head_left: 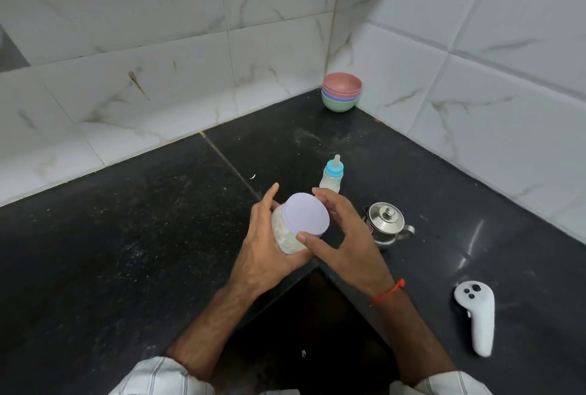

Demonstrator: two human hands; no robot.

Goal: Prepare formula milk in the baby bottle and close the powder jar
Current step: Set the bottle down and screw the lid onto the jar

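The step in hand looks like the closing of the powder jar (290, 237), the last part of the task by my reading. The left hand (264, 244) is wrapped round the clear jar body, fingers curled behind it and thumb in front, holding it tilted above the surface's front edge. The lilac lid (307, 213) sits on the jar mouth. The right hand (344, 237) is spread around the lid, thumb tip touching its near rim and fingers arched over the far side; whether it is pinching firmly or only resting there I cannot tell (the fingers look loose rather than clamped). The next move probably calls for a firmer hold on the lid and a twist or press until it seats, with the left hand bracing the jar against the turn.

The baby bottle (331, 176) stands upright at about 1 o'clock from the jar, just beyond the right fingertips, its blue collar and teat on and pale milk inside, so the mixing seems done.

The surface (133, 236) is dark speckled stone meeting in a corner, dusted with pale powder near the bottle. A small steel pot (387, 225) with a lid sits at 3 o'clock from the jar, a white handheld controller (476, 315) at 4 o'clock, and stacked coloured bowls (341, 92) at 1 o'clock in the far corner. White marble-veined tiled walls (158, 46) rise behind.
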